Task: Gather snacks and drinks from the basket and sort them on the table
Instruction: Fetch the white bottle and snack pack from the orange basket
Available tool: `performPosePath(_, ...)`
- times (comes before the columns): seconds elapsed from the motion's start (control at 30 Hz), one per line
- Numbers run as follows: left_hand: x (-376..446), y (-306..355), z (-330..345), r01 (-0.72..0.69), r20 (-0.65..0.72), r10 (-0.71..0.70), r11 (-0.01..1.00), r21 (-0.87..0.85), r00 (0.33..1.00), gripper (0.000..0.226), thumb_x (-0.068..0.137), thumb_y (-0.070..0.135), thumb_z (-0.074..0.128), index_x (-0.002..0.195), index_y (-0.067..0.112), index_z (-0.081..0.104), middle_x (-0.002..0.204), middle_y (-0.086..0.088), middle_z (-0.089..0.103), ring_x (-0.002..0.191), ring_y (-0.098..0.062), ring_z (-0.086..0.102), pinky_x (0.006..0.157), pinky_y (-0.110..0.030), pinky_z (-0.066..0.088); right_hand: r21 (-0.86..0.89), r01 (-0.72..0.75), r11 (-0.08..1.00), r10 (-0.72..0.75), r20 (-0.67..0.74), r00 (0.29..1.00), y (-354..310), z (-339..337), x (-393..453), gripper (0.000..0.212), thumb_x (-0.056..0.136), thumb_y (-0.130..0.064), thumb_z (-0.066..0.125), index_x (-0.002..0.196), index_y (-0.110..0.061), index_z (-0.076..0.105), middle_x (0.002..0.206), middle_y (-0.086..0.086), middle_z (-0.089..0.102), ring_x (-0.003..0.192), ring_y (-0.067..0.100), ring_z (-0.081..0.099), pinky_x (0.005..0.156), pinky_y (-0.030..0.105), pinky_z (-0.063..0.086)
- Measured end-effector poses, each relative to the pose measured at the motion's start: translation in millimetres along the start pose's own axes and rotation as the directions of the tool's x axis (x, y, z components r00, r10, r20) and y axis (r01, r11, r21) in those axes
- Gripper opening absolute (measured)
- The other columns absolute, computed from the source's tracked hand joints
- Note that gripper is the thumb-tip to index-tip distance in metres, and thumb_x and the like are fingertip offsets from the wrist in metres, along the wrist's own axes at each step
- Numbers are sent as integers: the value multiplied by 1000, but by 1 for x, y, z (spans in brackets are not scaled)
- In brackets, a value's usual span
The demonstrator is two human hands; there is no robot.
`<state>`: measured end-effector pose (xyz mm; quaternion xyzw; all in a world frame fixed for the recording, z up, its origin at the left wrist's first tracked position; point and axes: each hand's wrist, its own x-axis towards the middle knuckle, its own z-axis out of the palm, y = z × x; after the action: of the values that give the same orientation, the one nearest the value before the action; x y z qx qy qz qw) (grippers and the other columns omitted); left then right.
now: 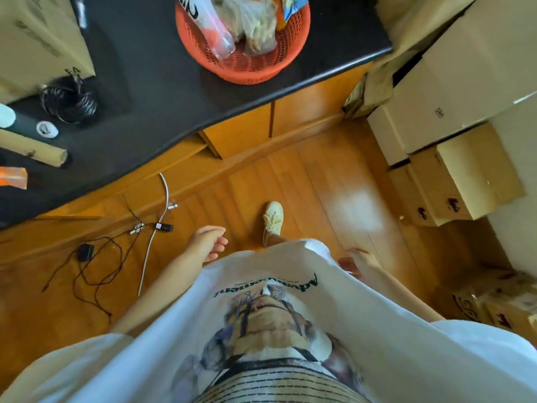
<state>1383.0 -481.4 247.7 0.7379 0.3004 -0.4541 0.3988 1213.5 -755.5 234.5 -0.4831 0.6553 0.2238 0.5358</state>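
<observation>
Head view: basket (252, 68) w/ snack bags (255, 27) top centre on black table (151, 82).
Left hand (207, 242), right hand (356, 261) low centre, loosely open, empty. Bags prob light, crinkly, slippery; pinch at top seam.

An orange basket (244, 45) of snack packets (255, 21) sits at twelve o'clock on the black table (145, 82); both hands hang empty, left hand (207, 242), right hand (356, 261).

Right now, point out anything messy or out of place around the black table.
A tangle of black and white cables lies loose on the wooden floor beside the table, a likely trip hazard. The orange plastic basket stands upright; nothing spilled.
</observation>
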Motion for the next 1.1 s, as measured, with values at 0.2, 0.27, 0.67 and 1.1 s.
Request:
performPosePath(0.2,21,57,-36,44,-110,-74,967,-252,991,9,96,19,48,98,17,57,73,-1,57,63,-12,51,56,-23,37,-93,146,985,-135,116,984,-144,38,9,17,93,-14,47,107,-13,57,69,5,57,60,16,53,58,24,39)
performPosePath(0.27,27,66,-48,83,-126,-127,948,-306,984,14,96,20,47,85,19,56,61,3,63,52,-9,56,56,-23,36,-109,217,970,-195,179,964,-184,54,7,10,93,-16,46,100,-16,54,70,3,57,60,14,53,57,23,38)
performPosePath(0.67,80,153,-89,250,-78,-302,886,-390,950,23,94,25,53,104,5,58,79,-7,58,69,-19,52,72,-31,46,-143,288,947,-247,249,936,-314,107,12,9,92,-15,51,100,-12,54,70,5,59,58,15,54,52,24,38)
performPosePath(1.1,143,398,-54,-237,-68,241,798,-554,968,46,92,6,53,135,12,40,132,-10,51,124,-22,51,103,-38,43,-102,589,802,-593,-24,804,-489,130,49,27,85,-13,60,111,-12,56,92,7,61,82,18,57,72,35,45)
